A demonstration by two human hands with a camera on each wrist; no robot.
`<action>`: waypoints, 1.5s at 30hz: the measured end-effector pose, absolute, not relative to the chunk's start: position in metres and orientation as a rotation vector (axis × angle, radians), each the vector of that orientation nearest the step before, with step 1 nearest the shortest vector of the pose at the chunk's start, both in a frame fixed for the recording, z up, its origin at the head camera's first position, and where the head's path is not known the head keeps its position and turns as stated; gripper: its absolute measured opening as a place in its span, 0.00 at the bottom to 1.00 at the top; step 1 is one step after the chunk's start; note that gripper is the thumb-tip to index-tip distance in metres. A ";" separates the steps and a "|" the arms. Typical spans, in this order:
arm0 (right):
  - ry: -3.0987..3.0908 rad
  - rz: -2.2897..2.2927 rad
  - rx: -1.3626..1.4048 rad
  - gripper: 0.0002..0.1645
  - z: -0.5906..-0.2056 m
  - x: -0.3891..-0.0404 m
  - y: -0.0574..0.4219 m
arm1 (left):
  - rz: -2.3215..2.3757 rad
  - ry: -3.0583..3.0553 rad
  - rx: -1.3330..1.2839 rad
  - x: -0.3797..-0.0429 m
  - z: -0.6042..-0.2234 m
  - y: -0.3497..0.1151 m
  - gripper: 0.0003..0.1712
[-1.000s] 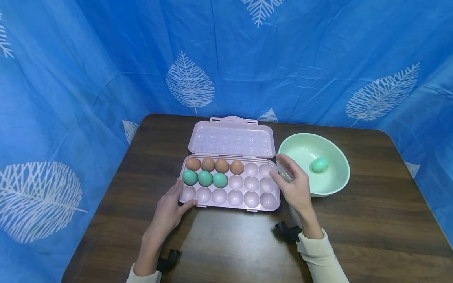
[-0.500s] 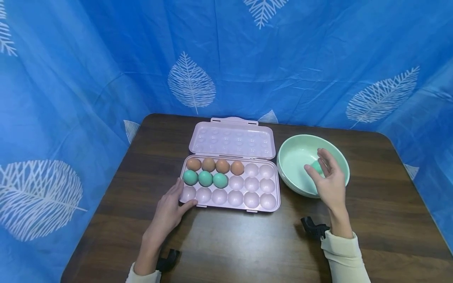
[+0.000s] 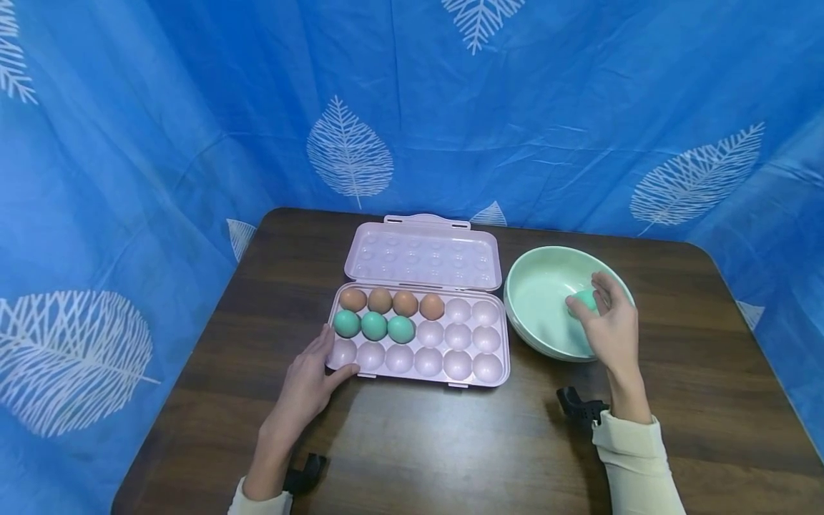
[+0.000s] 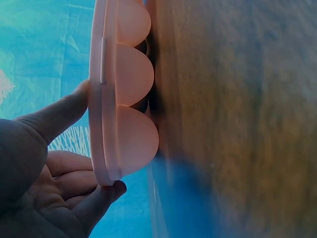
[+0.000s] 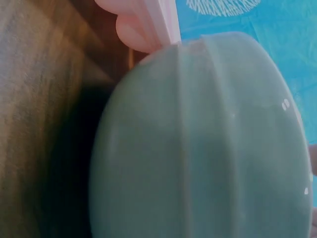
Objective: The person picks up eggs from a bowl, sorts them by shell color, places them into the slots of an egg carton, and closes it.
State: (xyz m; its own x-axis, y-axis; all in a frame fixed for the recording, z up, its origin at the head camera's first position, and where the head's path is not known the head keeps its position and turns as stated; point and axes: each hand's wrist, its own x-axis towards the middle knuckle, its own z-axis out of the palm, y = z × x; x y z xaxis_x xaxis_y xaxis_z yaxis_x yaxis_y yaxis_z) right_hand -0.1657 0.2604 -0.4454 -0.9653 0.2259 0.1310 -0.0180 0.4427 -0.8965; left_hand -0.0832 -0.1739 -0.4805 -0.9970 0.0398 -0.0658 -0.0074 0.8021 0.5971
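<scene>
A pale pink egg carton (image 3: 444,368) lies opened flat on the table, its lid (image 3: 421,254) folded back. Several brown eggs (image 3: 405,302) fill part of its far row, and three green eggs (image 3: 374,325) sit in the middle row's left cups. My left hand (image 3: 305,383) holds the carton's near left corner; the left wrist view has the thumb at the rim (image 4: 96,119) and fingers around the end. Inside the light green bowl (image 3: 537,307), my right hand (image 3: 614,329) pinches another green egg (image 3: 584,300) between thumb and fingers. The bowl wall (image 5: 198,144) hides most of that hand in the right wrist view.
The bowl stands just right of the carton, close to its right end. Dark wooden table (image 3: 412,443) surrounds both. A blue curtain (image 3: 515,107) with white leaf prints hangs behind and beside the table.
My right hand has gone from the carton's right end over to the bowl, and its thumb and fingers have closed about the green egg. My left hand has stayed at the corner.
</scene>
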 end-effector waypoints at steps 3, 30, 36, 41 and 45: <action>-2.512 1.531 -0.202 0.42 -0.446 -0.169 0.264 | 0.965 2.907 0.025 -0.083 -0.480 -0.174 0.50; -2.855 1.581 -0.125 0.44 -0.458 -0.204 0.270 | 0.953 2.905 0.009 -0.083 -0.478 -0.172 0.49; -2.979 1.345 -0.026 0.42 -0.461 -0.208 0.265 | 0.956 2.911 0.018 -0.083 -0.479 -0.171 0.49; -3.054 1.256 0.036 0.42 -0.462 -0.212 0.259 | 0.948 2.901 0.012 -0.083 -0.479 -0.172 0.50; -3.083 1.240 0.066 0.42 -0.463 -0.217 0.253 | 0.946 2.898 0.005 -0.083 -0.479 -0.172 0.50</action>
